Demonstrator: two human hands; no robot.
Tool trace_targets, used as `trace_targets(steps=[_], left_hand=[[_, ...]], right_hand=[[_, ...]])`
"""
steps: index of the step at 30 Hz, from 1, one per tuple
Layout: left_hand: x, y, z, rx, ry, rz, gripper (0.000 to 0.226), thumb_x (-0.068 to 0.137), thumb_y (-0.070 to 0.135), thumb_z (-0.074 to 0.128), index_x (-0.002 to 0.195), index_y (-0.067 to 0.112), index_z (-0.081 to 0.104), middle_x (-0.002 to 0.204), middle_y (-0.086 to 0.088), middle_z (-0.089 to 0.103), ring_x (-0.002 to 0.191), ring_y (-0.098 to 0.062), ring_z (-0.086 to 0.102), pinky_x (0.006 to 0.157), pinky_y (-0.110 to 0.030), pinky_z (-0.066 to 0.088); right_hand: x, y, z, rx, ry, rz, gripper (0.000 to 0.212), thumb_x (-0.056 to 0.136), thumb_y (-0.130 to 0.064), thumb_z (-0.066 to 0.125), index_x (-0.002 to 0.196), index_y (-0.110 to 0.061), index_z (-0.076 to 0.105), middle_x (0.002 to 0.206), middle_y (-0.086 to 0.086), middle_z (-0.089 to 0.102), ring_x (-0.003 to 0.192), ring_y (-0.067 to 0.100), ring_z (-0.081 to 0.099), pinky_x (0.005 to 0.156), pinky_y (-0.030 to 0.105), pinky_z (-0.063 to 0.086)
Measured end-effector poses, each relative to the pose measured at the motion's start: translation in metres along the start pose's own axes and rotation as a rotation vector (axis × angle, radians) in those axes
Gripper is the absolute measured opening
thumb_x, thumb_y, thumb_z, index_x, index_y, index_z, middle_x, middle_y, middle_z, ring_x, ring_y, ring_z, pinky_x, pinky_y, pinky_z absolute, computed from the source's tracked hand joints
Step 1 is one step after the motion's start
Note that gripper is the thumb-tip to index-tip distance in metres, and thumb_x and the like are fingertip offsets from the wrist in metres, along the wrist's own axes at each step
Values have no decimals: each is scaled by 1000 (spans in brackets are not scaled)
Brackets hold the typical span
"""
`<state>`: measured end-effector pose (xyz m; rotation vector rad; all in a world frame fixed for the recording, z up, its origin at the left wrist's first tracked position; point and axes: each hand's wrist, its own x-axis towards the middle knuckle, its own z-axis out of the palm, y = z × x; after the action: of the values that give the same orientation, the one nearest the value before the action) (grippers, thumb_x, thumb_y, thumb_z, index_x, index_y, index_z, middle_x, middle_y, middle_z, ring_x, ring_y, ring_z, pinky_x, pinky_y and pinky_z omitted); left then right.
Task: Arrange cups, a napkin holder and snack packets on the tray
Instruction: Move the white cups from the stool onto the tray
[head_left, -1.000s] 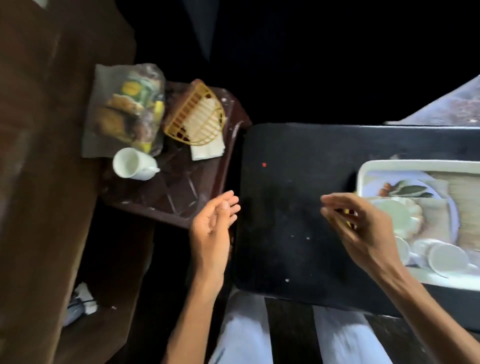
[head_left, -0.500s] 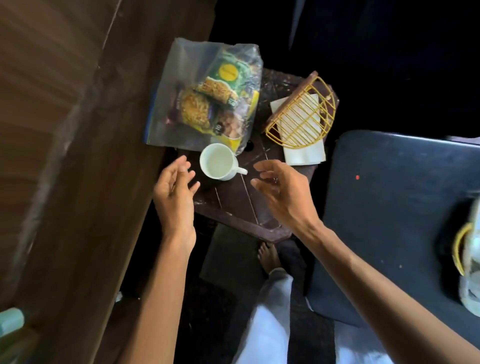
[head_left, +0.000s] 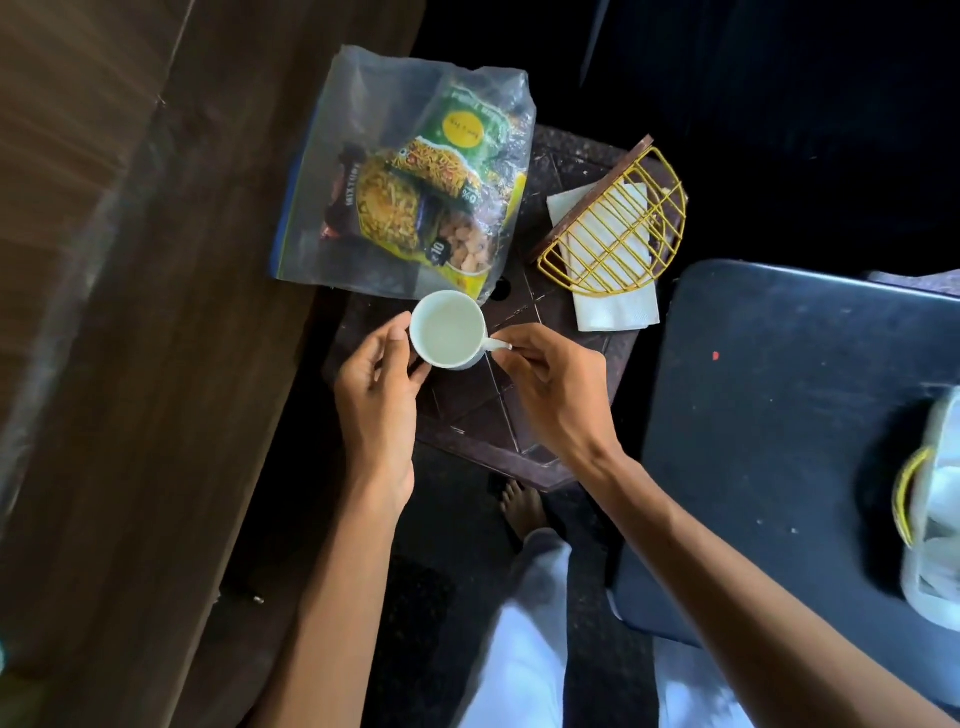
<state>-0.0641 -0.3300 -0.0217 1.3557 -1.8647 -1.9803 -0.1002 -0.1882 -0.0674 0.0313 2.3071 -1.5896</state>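
Brown stool (head_left: 524, 415): hands grip upright cup (head_left: 448, 330), handle rightward.

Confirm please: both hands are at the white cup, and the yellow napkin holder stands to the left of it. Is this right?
Not quite. The head view shows both hands, left hand and right hand, at the white cup, but the yellow napkin holder is to its right.

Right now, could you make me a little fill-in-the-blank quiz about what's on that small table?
1. The right hand pinches the white cup by its ____.
2. The snack packets lie inside a clear plastic ____.
3. White napkins lie under a ____ wire napkin holder.

Missing words: handle; bag; yellow
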Motion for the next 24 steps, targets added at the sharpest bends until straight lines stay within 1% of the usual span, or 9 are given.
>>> trace_targets(steps=[3,5,11,13,15,18,19,22,24], left_hand=[[-27,1,12,-29,-23,13,23,106,17,48,118,15,68,124,-7,70,123,-22,66,97,-28,58],[-51,-1,25,-46,-43,13,24,106,16,48,117,13,68,118,-3,73,121,-20,67,95,-25,58],[-146,-22,85,-56,-181,7,23,105,13,48,110,16,71,101,8,79,108,-9,73,85,-20,59],[-180,-34,114,-55,-254,0,23,105,11,48,108,16,70,98,12,80,103,-7,74,86,-20,59],[-212,-46,146,-28,-314,-2,23,105,9,48,107,14,70,99,10,79,101,-7,74,87,-23,60],[-258,-62,198,32,-425,-18,23,105,9,49,107,12,71,111,-4,75,102,-11,74,88,-28,58],[-271,-66,215,50,-470,-34,23,105,9,49,107,14,72,112,-4,75,102,-12,73,88,-29,58],[-303,-76,258,92,-560,-61,23,104,13,51,104,22,73,103,12,76,99,-5,72,84,-28,60],[-315,-82,278,103,-571,-60,22,104,15,52,107,20,73,102,11,76,97,-4,72,82,-27,61]], right_hand=[[-16,2,-23,18,26,-10,12,91,-10,70,102,-14,75,86,-11,73,81,-10,68,72,8,52],[-32,6,-46,0,47,-12,11,91,-12,70,102,-14,74,86,-6,75,79,0,70,69,14,54],[-95,30,-144,46,177,80,13,87,-14,76,99,-7,75,91,-1,78,85,5,74,74,10,53],[-116,42,-188,27,222,117,12,88,-12,75,99,-8,75,92,-4,78,86,3,74,77,12,54],[-135,55,-236,-2,254,157,9,88,-12,74,98,-12,75,92,-13,78,86,-1,73,78,15,55],[-162,76,-314,-109,329,176,17,88,-10,73,92,-26,74,83,-33,72,78,-14,67,70,2,46],[-170,84,-339,-131,361,187,18,88,-9,73,92,-27,73,81,-34,71,76,-15,66,68,1,45],[-187,111,-406,-184,461,210,16,87,-9,73,91,-25,72,85,-24,74,75,-19,64,64,-2,42],[-194,130,-441,-231,508,221,16,88,-10,73,91,-25,71,86,-20,72,75,-21,62,63,-3,41]])
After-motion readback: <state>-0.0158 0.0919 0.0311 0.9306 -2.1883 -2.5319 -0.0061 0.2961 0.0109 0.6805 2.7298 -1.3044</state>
